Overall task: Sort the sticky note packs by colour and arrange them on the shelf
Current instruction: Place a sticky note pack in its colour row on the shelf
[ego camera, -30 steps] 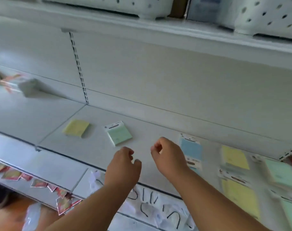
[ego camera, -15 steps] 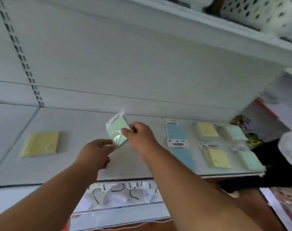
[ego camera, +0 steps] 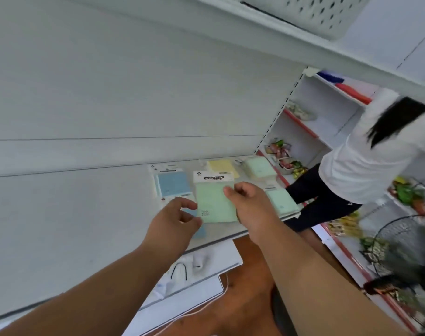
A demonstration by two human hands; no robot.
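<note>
My right hand [ego camera: 250, 204] pinches a green sticky note pack [ego camera: 213, 200] by its right edge and holds it above the white shelf [ego camera: 90, 214]. My left hand [ego camera: 175, 221] hovers just left of the pack with fingers loosely curled, holding nothing. On the shelf behind lie a blue pack [ego camera: 172, 183], a yellow pack [ego camera: 222, 167] and a green stack [ego camera: 258, 168]. Another green pack [ego camera: 280, 202] lies right of my right hand. A second blue pack [ego camera: 199, 232] shows partly under my left hand.
A person in a white top [ego camera: 366, 161] stands at the right by neighbouring shelves with colourful goods. A black wire basket [ego camera: 405, 246] is at the lower right. A perforated white bin [ego camera: 322, 13] sits on the upper shelf. Hooks hang below the shelf edge.
My right hand picked the green pack up off the shelf and carried it rightward toward the other packs. My view swung right, so the lone yellow pack on the left is out of sight.
</note>
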